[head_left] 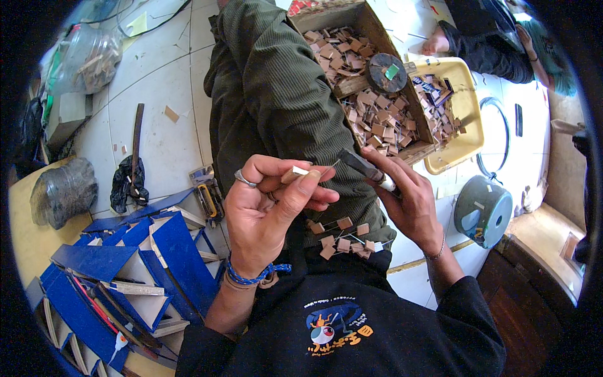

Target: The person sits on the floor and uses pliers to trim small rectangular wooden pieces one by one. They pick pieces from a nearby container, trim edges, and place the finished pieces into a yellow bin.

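Between the thumb and fingers of my left hand (270,201) is a small wooden tile (294,174) with a white face. A thin metal wire (329,168) runs from beside these fingertips toward the right. My right hand (408,195) is closed around a hand tool with a dark metal head (359,164); its exact kind is hard to make out. The tool's tip is at or very near the wire's far end. Below both hands, several brown tiles with thin wires (342,242) lie in my lap.
A divided wooden box (433,135) full of brown tiles stands ahead, with a dark round disc (385,73) on it. Beside it is a yellow tray (465,94). Blue boards (179,261) are piled at left. A grey-green round container (482,213) sits at right. Another person's foot (436,43) shows at far right.
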The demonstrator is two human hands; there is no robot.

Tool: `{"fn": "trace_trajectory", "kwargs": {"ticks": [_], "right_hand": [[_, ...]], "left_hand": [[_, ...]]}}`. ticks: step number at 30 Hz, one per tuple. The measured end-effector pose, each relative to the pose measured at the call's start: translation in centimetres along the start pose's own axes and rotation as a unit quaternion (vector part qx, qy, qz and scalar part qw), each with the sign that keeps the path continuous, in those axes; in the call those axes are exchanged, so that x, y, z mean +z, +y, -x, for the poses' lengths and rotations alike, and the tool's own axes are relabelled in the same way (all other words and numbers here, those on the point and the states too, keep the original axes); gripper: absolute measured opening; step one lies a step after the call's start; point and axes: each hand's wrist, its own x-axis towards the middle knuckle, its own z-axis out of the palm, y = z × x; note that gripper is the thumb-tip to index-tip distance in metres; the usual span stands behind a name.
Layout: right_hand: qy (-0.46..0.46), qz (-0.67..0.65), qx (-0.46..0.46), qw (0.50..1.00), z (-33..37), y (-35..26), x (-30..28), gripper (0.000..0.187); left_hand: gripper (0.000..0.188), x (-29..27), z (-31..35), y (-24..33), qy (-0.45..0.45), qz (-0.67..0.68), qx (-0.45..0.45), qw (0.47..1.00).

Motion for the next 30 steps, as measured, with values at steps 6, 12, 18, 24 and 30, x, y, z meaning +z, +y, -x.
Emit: {"fn": "trace_trajectory", "kwargs": {"ticks": [6,12,18,24,30], "right_hand": [[-0.013,-0.003,0.004,1.0,-0.16,-0.05,-0.13,0.082],[-0.015,0.006,0.001,1.0,-0.3,0.03,-0.05,0.081],[-0.03,0.002,0.024,0.999,-0.23,-0.07,-0.05,0.079],[-0.004,0.014,-0.005,1.0,-0.52,-0.16,0.15,0.077],[-0.011,0.055,-0.003,0.998,-0.59,-0.08,0.03,0.08]], "left_hand": [[0.019,0.02,-0.01,-0.07,-0.009,-0.017,0.011,1.0],[0.02,0.24,0.1,-0.03,0.006,-0.047,0.022,0.999],[0.02,0.58,0.23,-0.36,0.006,-0.044,0.071,0.997],[0.022,0.74,0.35,-0.68,0.012,-0.097,0.091,0.991],[0.026,0.38,-0.22,-0.94,-0.017,-0.159,0.079,0.984]]}}
